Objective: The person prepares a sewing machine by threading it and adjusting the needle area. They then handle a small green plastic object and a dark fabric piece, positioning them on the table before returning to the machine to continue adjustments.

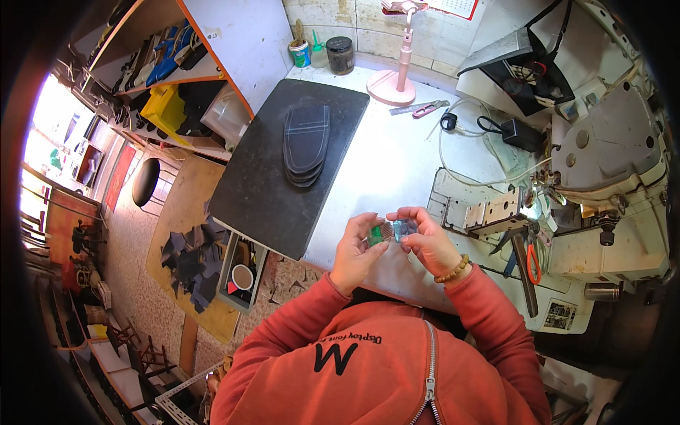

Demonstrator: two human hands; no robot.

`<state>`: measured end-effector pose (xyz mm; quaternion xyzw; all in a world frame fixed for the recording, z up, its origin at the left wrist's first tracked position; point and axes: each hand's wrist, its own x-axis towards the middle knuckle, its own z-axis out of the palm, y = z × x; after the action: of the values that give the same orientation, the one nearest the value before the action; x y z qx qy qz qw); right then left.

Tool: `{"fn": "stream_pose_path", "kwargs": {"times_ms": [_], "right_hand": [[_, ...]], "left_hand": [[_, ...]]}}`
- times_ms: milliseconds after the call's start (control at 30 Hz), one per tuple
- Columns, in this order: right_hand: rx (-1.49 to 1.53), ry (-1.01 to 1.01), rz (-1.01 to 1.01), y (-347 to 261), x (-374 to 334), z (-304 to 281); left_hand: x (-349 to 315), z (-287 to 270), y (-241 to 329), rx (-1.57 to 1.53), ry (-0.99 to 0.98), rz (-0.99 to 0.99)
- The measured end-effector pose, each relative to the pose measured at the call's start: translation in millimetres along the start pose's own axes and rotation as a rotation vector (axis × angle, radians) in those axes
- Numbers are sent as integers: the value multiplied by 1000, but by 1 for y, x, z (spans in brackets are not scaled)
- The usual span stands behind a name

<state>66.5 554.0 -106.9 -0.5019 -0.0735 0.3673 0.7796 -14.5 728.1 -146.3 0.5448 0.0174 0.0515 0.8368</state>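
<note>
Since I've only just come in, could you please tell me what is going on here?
The person's left hand holds a small green piece and the right hand a bluish translucent piece, close together over the white table; whether they are joined is hard to tell. Dark stitched pieces lie stacked on the black mat, and a grey machine stands to the right.

My desk (379, 159) white, in front of me. Black mat (248, 170) on its left side, stack of dark pieces (307, 142) on mat. Along back edge: tub (300, 54), green bottle (318, 57), dark jar (341, 56). Pink stand (391, 88) right of them; pink cutter (429, 109) near its base. Sewing machine (610, 159) on right side; black adapter (523, 134) left of it. Hammer (524, 273) and orange-handled scissors (533, 263) at my right.
</note>
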Motion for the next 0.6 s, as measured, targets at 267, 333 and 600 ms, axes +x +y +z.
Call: {"fn": "stream_pose_path", "kwargs": {"times_ms": [267, 333, 600], "right_hand": [[-422, 72, 13, 10, 5, -1], [-463, 82, 33, 10, 7, -1], [-387, 121, -10, -4, 9, 12]], "left_hand": [[1, 3, 3, 1, -2, 31], [-1, 4, 5, 19, -10, 61], [-4, 6, 6, 144, -26, 155]]}}
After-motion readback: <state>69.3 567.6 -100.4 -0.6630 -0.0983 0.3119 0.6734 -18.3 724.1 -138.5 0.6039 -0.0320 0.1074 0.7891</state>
